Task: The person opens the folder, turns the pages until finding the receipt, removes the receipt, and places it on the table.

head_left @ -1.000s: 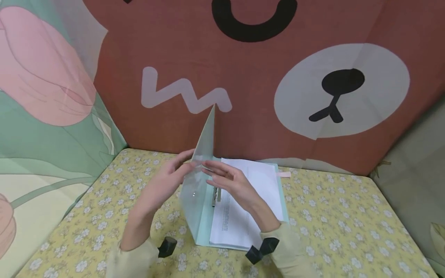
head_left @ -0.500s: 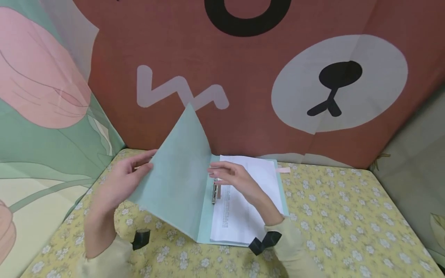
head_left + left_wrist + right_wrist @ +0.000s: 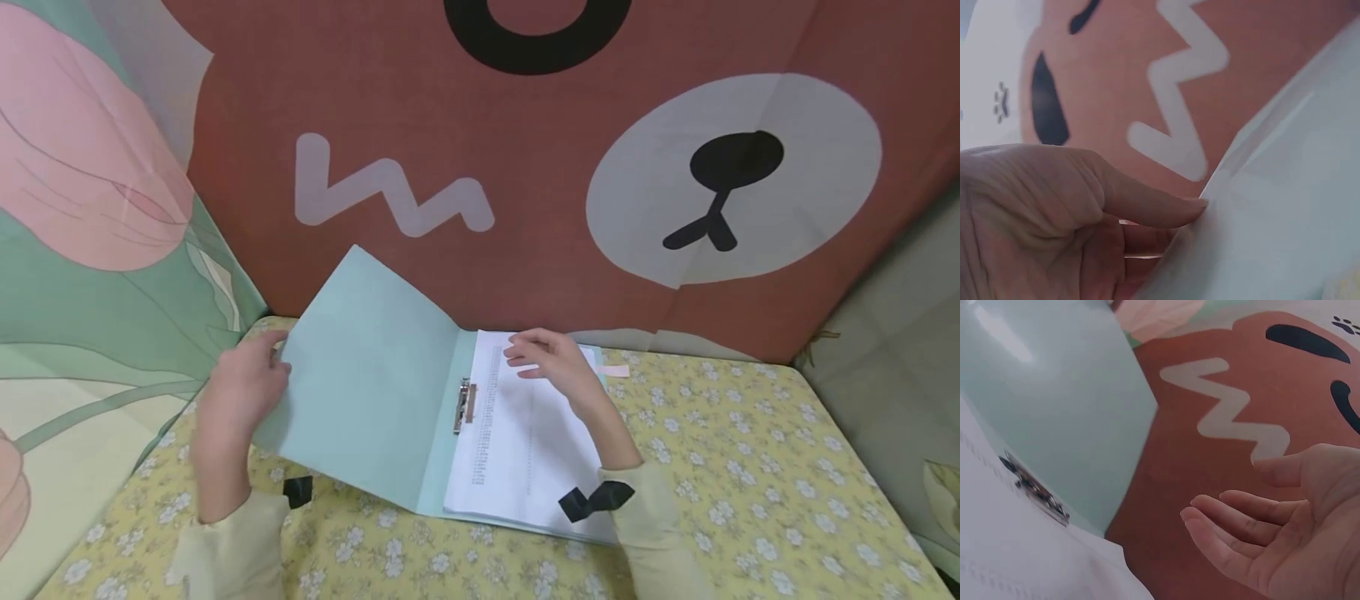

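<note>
A pale mint folder (image 3: 367,367) lies open, its front cover tilted up to the left. My left hand (image 3: 243,383) pinches the cover's outer edge; in the left wrist view the thumb (image 3: 1169,211) lies on the cover's inner face with fingers behind it. White printed paper (image 3: 517,433) rests in the folder's right half, beside a metal clip (image 3: 462,404) at the spine. Over the paper's upper part hovers my right hand (image 3: 558,367), holding nothing. The right wrist view shows its fingers (image 3: 1235,531) loosely bent.
A yellow flowered cloth (image 3: 735,475) covers the table. A pink tab (image 3: 617,371) sticks out at the folder's right edge. Close behind the table stands a brown wall hanging (image 3: 525,250) with a bear face.
My left hand has swung the folder's cover from nearly upright down to the left. My right hand has moved away from the cover, rightward over the paper.
</note>
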`<act>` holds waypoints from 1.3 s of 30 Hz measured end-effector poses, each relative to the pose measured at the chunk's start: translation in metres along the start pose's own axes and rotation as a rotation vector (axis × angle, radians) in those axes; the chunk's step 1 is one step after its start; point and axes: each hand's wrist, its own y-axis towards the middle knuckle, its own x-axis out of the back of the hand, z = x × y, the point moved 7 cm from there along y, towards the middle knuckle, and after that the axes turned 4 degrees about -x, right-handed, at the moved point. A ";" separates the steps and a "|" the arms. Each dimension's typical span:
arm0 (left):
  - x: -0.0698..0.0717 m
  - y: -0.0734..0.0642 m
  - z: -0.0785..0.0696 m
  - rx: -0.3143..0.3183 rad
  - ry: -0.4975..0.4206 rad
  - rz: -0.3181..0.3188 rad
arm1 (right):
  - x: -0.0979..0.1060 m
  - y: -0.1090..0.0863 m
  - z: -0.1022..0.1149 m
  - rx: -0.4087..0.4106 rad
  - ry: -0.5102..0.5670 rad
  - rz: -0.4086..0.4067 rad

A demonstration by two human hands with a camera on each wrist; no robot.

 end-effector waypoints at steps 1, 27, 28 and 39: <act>-0.004 0.003 0.003 -0.004 0.011 0.025 | 0.004 0.001 -0.002 -0.007 -0.005 -0.015; -0.151 0.028 -0.072 -0.096 0.070 0.466 | 0.056 0.010 -0.032 -0.087 -0.148 -0.228; -0.156 0.027 -0.078 -0.117 0.055 0.467 | 0.057 0.010 -0.033 -0.088 -0.149 -0.234; -0.191 0.019 -0.115 -0.272 -0.004 0.528 | 0.077 0.010 -0.057 -0.108 -0.102 -0.296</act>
